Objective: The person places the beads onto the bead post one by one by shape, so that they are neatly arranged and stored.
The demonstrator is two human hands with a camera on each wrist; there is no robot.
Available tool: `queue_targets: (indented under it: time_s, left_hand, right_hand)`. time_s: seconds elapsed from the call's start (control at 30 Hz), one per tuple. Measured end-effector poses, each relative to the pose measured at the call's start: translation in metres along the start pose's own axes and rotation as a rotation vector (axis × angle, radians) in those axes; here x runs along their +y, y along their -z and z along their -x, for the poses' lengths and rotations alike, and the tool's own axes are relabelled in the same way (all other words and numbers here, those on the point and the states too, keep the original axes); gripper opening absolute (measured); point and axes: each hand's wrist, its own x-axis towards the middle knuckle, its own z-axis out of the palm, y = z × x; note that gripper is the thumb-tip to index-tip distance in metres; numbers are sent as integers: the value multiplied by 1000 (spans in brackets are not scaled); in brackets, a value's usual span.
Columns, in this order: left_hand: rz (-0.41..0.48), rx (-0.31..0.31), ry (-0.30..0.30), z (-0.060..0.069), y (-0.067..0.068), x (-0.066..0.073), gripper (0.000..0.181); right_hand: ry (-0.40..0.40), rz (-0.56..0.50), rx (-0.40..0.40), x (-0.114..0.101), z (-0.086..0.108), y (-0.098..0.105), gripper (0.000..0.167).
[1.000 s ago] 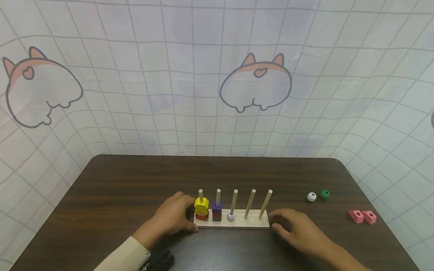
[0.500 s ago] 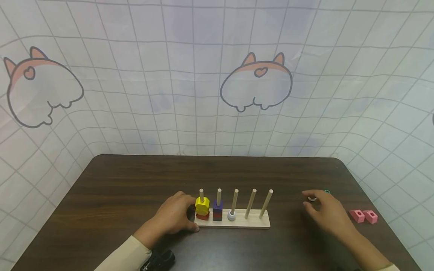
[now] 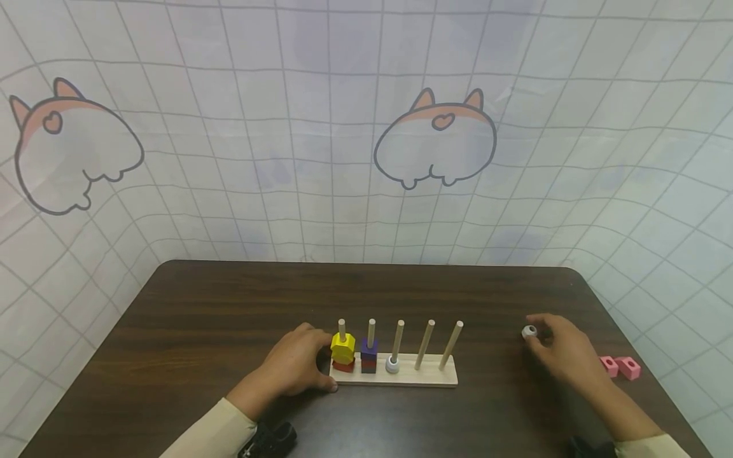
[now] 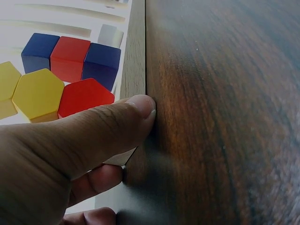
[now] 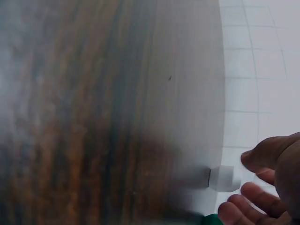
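White gridded backdrop (image 3: 258,127), dark wood-grain table (image 3: 229,296)

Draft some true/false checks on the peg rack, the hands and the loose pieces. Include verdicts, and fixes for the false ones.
1. The left hand grips one end of the peg rack. True.
2. Yellow hexagons sit on the middle peg. False: they are on the leftmost peg, above a red hexagon.
3. The right hand is beside a white bead. True.
4. All five pegs carry pieces. False: the two rightmost pegs are bare.
5. The green piece is on the rack. False: it is off the rack, near the white bead.
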Motion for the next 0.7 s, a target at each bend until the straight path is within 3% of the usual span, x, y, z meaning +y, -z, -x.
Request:
queue_targets:
  time_s: [0.4,0.7]
  left_hand:
    - [-1,-4,-2,-1,0,-1,61]
    - [-6,-13,2,-1,0,-1,63]
  right_hand:
    - [-103,6,-64,10,-10,-5,39]
    - [-83,-40,-62,-11,-11,-2,36]
